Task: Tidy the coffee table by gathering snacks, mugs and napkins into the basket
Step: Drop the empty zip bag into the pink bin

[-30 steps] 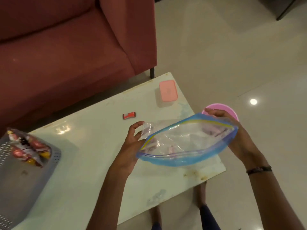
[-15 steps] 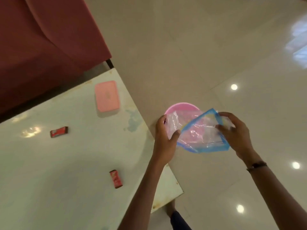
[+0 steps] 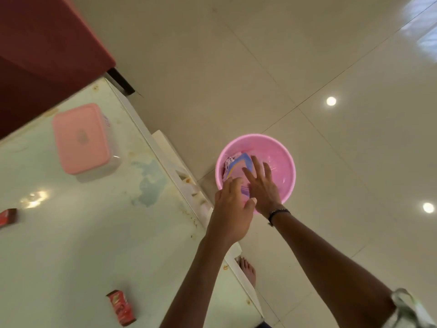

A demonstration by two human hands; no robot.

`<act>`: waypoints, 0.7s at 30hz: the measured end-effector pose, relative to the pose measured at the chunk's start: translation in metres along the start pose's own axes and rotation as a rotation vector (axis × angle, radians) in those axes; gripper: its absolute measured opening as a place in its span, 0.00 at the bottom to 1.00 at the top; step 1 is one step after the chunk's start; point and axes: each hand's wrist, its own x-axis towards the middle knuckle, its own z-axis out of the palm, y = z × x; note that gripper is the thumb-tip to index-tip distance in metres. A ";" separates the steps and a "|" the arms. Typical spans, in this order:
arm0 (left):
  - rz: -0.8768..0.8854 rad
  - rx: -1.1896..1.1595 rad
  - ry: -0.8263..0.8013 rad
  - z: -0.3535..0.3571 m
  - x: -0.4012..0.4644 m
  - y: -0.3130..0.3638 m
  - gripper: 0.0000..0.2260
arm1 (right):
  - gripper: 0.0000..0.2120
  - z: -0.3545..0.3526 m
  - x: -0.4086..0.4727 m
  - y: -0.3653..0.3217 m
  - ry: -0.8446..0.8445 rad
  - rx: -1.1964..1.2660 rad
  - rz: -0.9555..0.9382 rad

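Both hands are over a pink bowl [image 3: 280, 152] that sits on the floor [image 3: 236, 67] just beside the corner of the coffee table [image 3: 71, 233]. The left hand [image 3: 233, 210] is open, its fingers loose and its thumb sticking out to the side, and it holds nothing. The right hand [image 3: 261, 183] is open too, with its fingers spread wide and pointing down into the bowl. A dark band [image 3: 276, 215] goes around the right wrist. Under the fingers lies a clear plastic bag [image 3: 237, 165] with a blue edge, down inside the bowl on its left side. I cannot tell if the fingers touch the bag. The table top is pale and shiny, with some stains and a worn, bluish patch near its edge. A pink box [image 3: 81, 138] with a lid stands on the table near the far corner. A small red snack pack [image 3: 121, 307] lies on the table close to the near edge, and another red snack [image 3: 7, 217] peeks in at the left side of the view. A dark red sofa [image 3: 42, 50] stands behind the table. The floor is made of big, glossy, cream tiles, and round lights shine back from them. A bare foot [image 3: 248, 271] shows on the floor next to the table.
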 end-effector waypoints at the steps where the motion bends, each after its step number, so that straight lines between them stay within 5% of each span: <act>1: 0.008 0.019 -0.001 0.001 0.002 -0.002 0.20 | 0.27 0.013 0.006 0.003 -0.083 -0.036 0.002; 6: 0.014 0.009 -0.009 0.003 0.013 -0.009 0.19 | 0.31 0.031 0.027 0.026 -0.356 -0.013 0.071; 14: -0.039 -0.128 0.110 -0.018 -0.008 0.010 0.15 | 0.27 -0.052 -0.017 -0.019 0.089 0.069 0.180; 21: -0.085 -0.238 0.258 -0.065 -0.059 0.038 0.12 | 0.22 -0.152 -0.082 -0.071 0.207 0.247 0.110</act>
